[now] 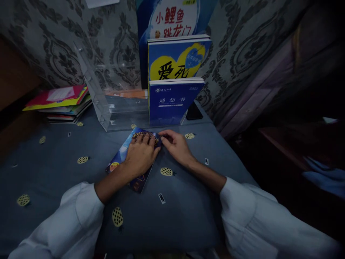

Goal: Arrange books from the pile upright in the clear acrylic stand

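A dark blue and purple book [120, 153] lies at a slant on the patterned cloth, its cover facing up. My left hand [141, 151] rests across the cover with its fingers stretched out and slightly apart, covering much of the print. At the book's upper right corner, my right hand [176, 145] pinches the edge between thumb and fingertips. Just behind the book, a clear acrylic book stand [107, 120] holds a blue booklet [175, 104] in front. Behind that stand a blue and yellow book [178, 57] and a taller picture book [175, 18].
A stack of books and folders [64, 100] lies at the back left. A black phone [194, 111] sits right of the stand. The blue tablecloth [194, 201] has pineapple prints. Patterned wallpaper [124, 46] rises behind, and a light curtain [258, 79] hangs at the right.
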`<state>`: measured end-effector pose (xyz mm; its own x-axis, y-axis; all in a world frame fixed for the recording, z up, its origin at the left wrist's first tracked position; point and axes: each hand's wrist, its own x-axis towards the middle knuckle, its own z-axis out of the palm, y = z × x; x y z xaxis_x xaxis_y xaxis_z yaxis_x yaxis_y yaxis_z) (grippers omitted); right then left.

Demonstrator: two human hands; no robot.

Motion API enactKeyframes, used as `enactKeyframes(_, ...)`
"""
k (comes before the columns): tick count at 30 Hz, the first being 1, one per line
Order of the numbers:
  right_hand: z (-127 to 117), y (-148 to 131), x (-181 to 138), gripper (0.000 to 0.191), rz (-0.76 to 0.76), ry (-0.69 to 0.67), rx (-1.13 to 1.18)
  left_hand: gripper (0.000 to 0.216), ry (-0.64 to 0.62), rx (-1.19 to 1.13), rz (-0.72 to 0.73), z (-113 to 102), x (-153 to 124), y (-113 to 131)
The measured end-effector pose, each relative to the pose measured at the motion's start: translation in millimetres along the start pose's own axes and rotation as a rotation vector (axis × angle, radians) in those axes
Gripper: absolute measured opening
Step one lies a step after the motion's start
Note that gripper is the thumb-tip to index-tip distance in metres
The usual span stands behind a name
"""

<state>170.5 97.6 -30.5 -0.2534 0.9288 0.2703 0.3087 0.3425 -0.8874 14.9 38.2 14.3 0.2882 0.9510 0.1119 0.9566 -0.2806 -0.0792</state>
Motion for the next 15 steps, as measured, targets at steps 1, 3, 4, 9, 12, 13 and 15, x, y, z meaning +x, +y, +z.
enactKeyframes(1, 2, -2, -2, 0.021, -0.029, -0.023, -0.059, 0.046, 0.002, 0.001, 0.009, 0, 0, -1)
enactKeyframes(3, 3, -6, -8, 0.022, -0.101, -0.051, -0.181, 0.043, 0.003, 0.003, 0.024, 0, 0, -2)
enactKeyframes(4, 2, -9, -12, 0.024, -0.134, -0.051, -0.240, 0.042, 0.004, 0.001, 0.029, 0, 0, -4)
enactKeyframes(9, -3, -19, -31, 0.022, -0.150, -0.041, -0.352, 0.037, 0.012, -0.034, 0.066, 0, 1, -12)
enactKeyframes(12, -4, -21, -34, 0.018, -0.138, -0.100, -0.314, 0.037, 0.015, -0.057, 0.082, 0, 0, -15)
enactKeyframes(13, -3, -21, -33, 0.018, -0.142, -0.103, -0.299, 0.037, 0.020, -0.060, 0.080, 1, 0, -15)
enactKeyframes(15, -2, -20, -31, 0.019, -0.159, -0.097, -0.270, 0.037, 0.029, -0.060, 0.072, 1, 0, -16)
